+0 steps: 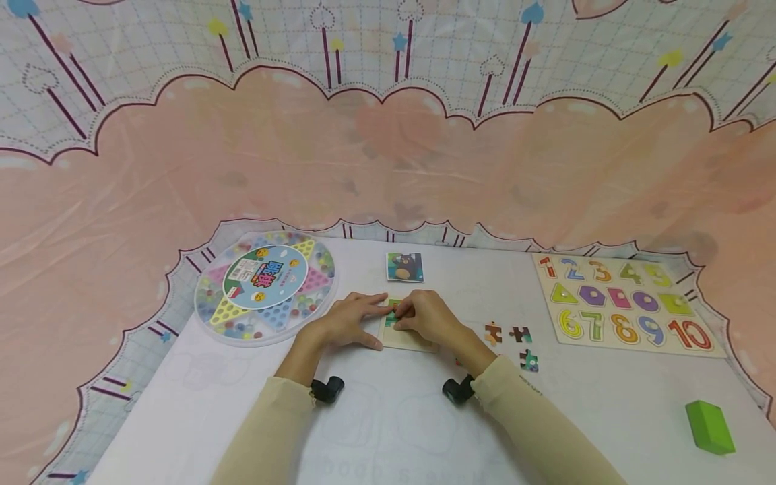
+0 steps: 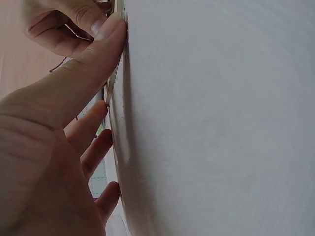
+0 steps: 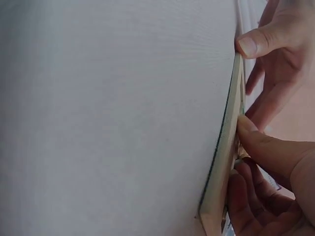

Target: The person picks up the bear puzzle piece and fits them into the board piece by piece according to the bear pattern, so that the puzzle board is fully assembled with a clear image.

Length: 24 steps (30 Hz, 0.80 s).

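A small wooden puzzle tray (image 1: 406,341) lies on the white tabletop, with some green picture pieces in its upper left part. My left hand (image 1: 347,320) spreads its fingers at the tray's left side; thumb (image 2: 106,44) and index finger touch its edge. Over the tray, my right hand (image 1: 432,318) pinches a small jigsaw piece (image 3: 242,158), mostly hidden by the fingers. Loose jigsaw pieces lie right of the tray: an orange-brown one (image 1: 493,333), a dark one (image 1: 520,334) and a green one (image 1: 529,360). Another is partly hidden by the right wrist.
A bear picture card (image 1: 404,268) lies behind the tray. At left is a round Chinese checkers box (image 1: 267,286) with marbles. A wooden number and shape board (image 1: 624,303) lies at right, a green block (image 1: 709,427) near the right front. A patterned curtain (image 1: 388,155) hangs behind.
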Available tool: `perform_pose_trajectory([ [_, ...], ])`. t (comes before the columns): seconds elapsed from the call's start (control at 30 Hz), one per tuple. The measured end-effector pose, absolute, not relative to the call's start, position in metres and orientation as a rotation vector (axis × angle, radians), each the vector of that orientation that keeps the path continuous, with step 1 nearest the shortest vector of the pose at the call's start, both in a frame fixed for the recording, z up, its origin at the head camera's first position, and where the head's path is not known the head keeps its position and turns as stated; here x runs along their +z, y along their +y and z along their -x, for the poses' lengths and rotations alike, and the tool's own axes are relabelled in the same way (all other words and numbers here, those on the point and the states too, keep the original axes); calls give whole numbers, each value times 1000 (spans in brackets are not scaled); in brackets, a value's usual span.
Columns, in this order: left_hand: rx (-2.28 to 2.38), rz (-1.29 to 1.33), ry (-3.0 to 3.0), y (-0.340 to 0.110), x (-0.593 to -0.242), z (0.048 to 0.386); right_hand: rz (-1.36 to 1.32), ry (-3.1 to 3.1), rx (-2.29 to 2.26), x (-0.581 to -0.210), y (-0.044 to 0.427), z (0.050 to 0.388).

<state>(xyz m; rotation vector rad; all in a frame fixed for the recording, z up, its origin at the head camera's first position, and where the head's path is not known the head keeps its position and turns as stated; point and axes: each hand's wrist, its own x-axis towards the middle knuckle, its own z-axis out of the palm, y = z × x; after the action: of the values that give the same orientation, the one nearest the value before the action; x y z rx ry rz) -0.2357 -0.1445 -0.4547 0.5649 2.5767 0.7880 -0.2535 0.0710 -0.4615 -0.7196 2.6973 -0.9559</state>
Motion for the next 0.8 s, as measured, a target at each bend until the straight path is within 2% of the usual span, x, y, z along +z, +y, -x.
perform_pose_trajectory([
  [0.17, 783, -545, 2579, -144, -454, 235, 666, 2597, -960, -456, 77, 256],
  [0.4, 741, -547, 2606, -142, -453, 235, 736, 2515, -968, -437, 102, 258],
  [0.8, 760, -506, 2601, -140, -456, 234, 627, 2670, -995, -421, 198, 243],
])
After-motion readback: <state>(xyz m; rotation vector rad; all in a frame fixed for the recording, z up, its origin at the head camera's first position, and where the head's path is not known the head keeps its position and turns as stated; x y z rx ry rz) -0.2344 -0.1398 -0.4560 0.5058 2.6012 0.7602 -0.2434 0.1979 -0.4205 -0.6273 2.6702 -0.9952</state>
